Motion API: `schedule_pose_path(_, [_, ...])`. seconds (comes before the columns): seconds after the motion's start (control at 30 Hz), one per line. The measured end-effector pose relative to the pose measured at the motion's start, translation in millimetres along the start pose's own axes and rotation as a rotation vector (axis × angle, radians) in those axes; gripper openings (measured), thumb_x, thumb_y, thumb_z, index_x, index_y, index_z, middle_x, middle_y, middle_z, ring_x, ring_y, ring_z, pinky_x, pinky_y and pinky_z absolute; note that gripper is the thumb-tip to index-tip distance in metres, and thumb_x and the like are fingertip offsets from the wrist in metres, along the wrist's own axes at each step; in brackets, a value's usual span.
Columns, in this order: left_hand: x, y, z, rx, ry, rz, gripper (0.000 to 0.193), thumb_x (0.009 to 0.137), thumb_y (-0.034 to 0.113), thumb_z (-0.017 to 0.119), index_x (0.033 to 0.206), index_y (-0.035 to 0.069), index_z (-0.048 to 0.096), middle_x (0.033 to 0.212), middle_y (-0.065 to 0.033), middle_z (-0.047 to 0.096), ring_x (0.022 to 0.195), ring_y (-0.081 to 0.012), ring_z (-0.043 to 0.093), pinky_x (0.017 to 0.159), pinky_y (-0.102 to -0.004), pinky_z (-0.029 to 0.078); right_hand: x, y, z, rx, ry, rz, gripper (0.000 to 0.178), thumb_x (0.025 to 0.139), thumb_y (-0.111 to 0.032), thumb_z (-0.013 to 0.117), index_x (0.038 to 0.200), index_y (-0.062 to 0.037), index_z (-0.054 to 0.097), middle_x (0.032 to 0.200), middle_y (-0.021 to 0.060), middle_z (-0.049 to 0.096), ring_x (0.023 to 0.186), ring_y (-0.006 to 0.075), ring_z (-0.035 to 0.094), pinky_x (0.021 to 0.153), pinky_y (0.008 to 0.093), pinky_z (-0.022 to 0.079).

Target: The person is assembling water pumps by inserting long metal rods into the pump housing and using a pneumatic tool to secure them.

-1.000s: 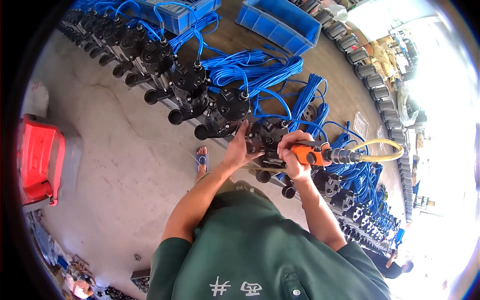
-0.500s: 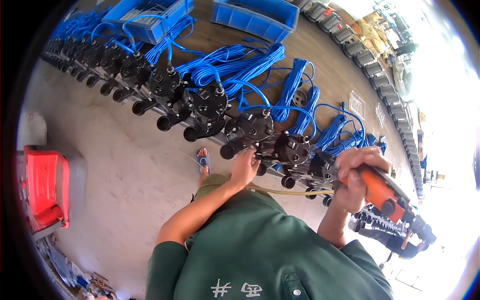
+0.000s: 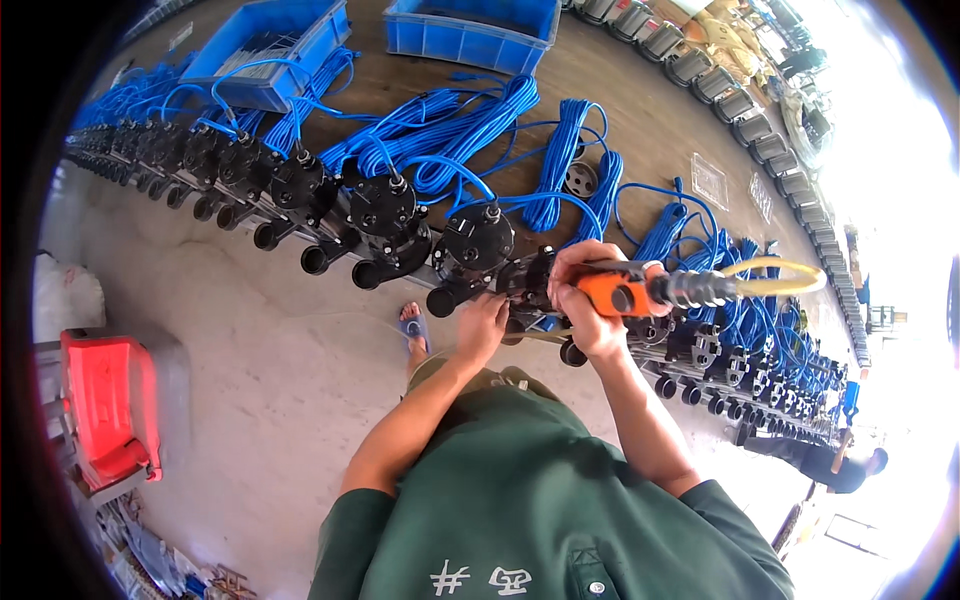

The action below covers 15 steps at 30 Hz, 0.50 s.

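Note:
My right hand (image 3: 590,300) is wrapped round an orange power tool (image 3: 615,293), over a black submersible pump (image 3: 525,278) in the row. A coiled yellow hose (image 3: 775,278) runs from the tool's grey end. The tool's working tip is hidden behind my fingers and the pump. Low on that same pump, my left hand (image 3: 482,322) has its curled fingers against the body near the round black outlet; the fingertips are partly hidden. Just left stands another black pump (image 3: 477,240) with bolts round its lid and a blue cable from its top.
Bundled blue cables (image 3: 470,130) lie on the brown table (image 3: 660,150) behind the pumps. Two blue bins (image 3: 470,38) stand farther back. Metal cylinders (image 3: 715,85) line the far edge. A red plastic container (image 3: 110,400) sits at the left. Another person (image 3: 810,460) is at the right.
My right hand has brought the orange tool leftward from the right side to over the pump. My left hand stays low at the pumps. The whole view has shifted slightly.

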<state>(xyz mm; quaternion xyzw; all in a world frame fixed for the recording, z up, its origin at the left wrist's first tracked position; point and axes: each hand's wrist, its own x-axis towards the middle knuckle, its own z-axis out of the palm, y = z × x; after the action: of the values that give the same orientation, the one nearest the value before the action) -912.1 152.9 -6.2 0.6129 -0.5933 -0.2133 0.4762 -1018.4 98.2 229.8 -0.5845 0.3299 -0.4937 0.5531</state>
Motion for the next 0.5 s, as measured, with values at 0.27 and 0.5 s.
schedule_pose_path(0.27, [-2.3,-0.8,7.1,0.032,0.003,0.000,0.014,0.089,0.005,0.067,0.102,0.002,0.072,0.086,-0.0158,0.066,0.076,-0.0381,0.067,0.065,-0.0449,0.053,7.0,22.8,-7.2,-0.068,-0.063,0.007,0.025,0.075,0.006,0.061,0.099,0.0009,0.062,0.085,0.0061,0.067,0.077,0.0124,0.063,0.069,0.0268,0.052])
schedule_pose_path(0.5, [24.7,82.2,-67.9,0.030,-0.006,0.008,0.014,0.087,0.004,0.071,0.101,0.001,0.072,0.092,-0.0147,0.071,0.073,-0.0294,0.070,0.063,-0.0374,0.056,-6.0,-68.0,-44.3,-0.208,-0.100,-0.372,0.028,0.081,0.000,0.064,0.108,0.0015,0.056,0.090,0.0129,0.062,0.067,0.0143,0.059,0.063,0.0283,0.053])
